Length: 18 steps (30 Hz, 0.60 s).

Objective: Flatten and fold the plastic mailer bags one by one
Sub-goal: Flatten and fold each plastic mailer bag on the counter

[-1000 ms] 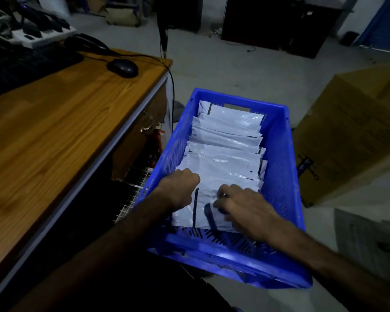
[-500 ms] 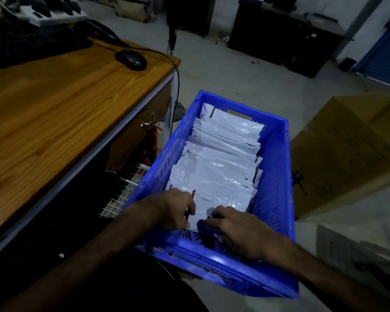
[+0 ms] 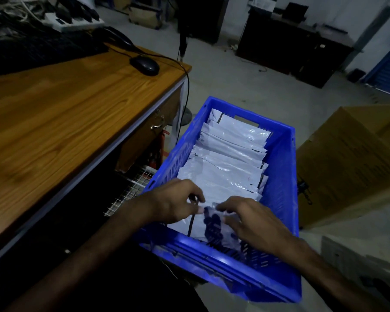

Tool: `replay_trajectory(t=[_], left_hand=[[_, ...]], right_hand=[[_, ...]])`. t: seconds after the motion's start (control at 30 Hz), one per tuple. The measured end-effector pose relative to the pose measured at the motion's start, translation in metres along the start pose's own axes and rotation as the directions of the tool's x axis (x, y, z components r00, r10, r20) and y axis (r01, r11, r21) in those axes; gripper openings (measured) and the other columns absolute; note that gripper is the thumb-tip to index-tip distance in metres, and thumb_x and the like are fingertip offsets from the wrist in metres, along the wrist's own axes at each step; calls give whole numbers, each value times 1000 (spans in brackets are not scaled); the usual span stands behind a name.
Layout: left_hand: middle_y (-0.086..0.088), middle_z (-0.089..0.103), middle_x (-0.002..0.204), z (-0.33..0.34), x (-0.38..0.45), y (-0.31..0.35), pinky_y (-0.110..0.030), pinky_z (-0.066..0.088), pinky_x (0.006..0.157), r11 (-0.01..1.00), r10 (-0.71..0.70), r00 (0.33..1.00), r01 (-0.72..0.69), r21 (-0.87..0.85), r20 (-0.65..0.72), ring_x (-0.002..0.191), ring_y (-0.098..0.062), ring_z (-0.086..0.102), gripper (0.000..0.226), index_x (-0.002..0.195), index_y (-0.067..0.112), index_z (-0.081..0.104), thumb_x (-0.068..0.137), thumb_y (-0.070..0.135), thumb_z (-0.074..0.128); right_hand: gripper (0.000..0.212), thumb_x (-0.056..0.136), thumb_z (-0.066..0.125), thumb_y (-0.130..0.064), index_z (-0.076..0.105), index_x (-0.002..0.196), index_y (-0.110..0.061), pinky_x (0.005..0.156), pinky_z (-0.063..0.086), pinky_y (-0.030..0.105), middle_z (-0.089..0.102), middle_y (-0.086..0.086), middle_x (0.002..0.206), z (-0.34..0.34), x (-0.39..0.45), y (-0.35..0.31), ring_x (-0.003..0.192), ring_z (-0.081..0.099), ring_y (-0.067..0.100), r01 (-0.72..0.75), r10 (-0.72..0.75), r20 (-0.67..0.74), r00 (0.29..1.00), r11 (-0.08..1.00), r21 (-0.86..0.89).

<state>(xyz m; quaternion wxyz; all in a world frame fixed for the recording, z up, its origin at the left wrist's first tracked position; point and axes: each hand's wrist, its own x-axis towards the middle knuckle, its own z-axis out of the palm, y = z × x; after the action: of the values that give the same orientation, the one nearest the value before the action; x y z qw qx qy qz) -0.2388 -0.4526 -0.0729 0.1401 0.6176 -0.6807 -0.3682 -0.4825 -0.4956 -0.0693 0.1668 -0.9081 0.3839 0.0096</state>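
Both hands are down in the blue crate (image 3: 282,176), lower centre of the frame, on the nearest mailer bag (image 3: 197,224). The left hand (image 3: 173,202) has its fingers curled at the bag's top edge; looks like a pinch, but motion blur there means I can't tell for sure. The right hand (image 3: 252,221) lies on the bag with fingers spread and relaxed, pressing rather than gripping. The hands sit close together, nearly touching at the fingertips.

The other bags (image 3: 232,152) lie overlapped in a row running to the far end of the crate. The bench (image 3: 61,113) fills the left of the frame, with a mouse (image 3: 144,65) at its far corner.

My read on handling: thin glossy film, very light, floppy, slick. It'll slide off its neighbours and won't hold shape. I'd take it by a top corner or the seam edge, thumb over finger, then lift it clear before flattening it on the bench.
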Motion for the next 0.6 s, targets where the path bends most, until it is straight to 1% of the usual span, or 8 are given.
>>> replay_trajectory(t=[0.03, 0.1, 0.2, 0.3, 0.37, 0.47, 0.53, 0.6], left_hand=[[10, 70, 100, -4, -9, 1, -15, 52, 74, 996, 28, 996, -35, -77, -84, 76, 3, 64, 29, 121, 31, 72, 94, 41, 74], [12, 71, 108, -15, -32, 5, -28, 59, 83, 972, 67, 964, -122, -202, -258, 88, 0, 69, 27, 119, 34, 73, 93, 42, 75], [14, 75, 107, -35, -78, 7, -26, 57, 85, 939, 49, 878, -203, -279, -476, 98, -4, 71, 23, 117, 29, 76, 94, 30, 76], [13, 78, 103, -55, -137, -10, -22, 57, 84, 926, -68, 790, -177, -333, -609, 97, -6, 73, 19, 112, 28, 78, 94, 22, 76], [14, 77, 102, -65, -179, -27, -18, 57, 81, 947, -142, 693, -113, -301, -707, 96, -3, 73, 18, 109, 31, 77, 91, 31, 78], [20, 74, 102, -74, -249, -43, -7, 52, 72, 952, -254, 520, -12, -305, -815, 92, 5, 71, 21, 106, 34, 75, 85, 36, 74], [24, 74, 105, -73, -297, -55, -10, 54, 73, 956, -293, 383, 84, -283, -876, 94, 8, 69, 25, 110, 35, 76, 87, 35, 68], [22, 74, 110, -66, -347, -68, -17, 56, 78, 942, -315, 245, 198, -271, -917, 101, 7, 68, 25, 114, 31, 76, 91, 36, 67]], right_hand=[[30, 104, 58, -33, 65, 133, -31, 88, 54, 37, 65, -15, 129, -5, 4, -2, 116, 61, 9, 0, 2, -53, 999, 999, 34], [28, 104, 58, -37, 66, 131, -31, 88, 55, 38, 67, -17, 125, -16, 12, -10, 112, 62, 3, 45, -29, -158, 987, 995, 94], [25, 105, 59, -38, 68, 127, -30, 90, 55, 35, 68, -19, 120, -36, 28, -34, 111, 62, 0, 172, -115, -294, 949, 969, 175], [21, 105, 62, -28, 70, 124, -24, 93, 50, 24, 70, -14, 119, -56, 49, -79, 111, 63, 2, 360, -266, -389, 882, 913, 192], [21, 103, 64, -22, 72, 122, -19, 92, 46, 18, 71, -9, 117, -64, 64, -117, 109, 64, 5, 495, -385, -430, 817, 850, 179], [24, 103, 64, -20, 70, 126, -15, 90, 50, 30, 71, -2, 117, -66, 87, -179, 108, 65, 13, 664, -553, -422, 718, 727, 176], [25, 104, 64, -19, 69, 128, -13, 89, 52, 34, 70, 0, 120, -61, 99, -221, 112, 65, 15, 760, -659, -397, 639, 622, 189], [26, 104, 63, -19, 68, 129, -14, 90, 52, 33, 69, -2, 123, -53, 106, -268, 116, 63, 14, 832, -746, -371, 554, 519, 197]])
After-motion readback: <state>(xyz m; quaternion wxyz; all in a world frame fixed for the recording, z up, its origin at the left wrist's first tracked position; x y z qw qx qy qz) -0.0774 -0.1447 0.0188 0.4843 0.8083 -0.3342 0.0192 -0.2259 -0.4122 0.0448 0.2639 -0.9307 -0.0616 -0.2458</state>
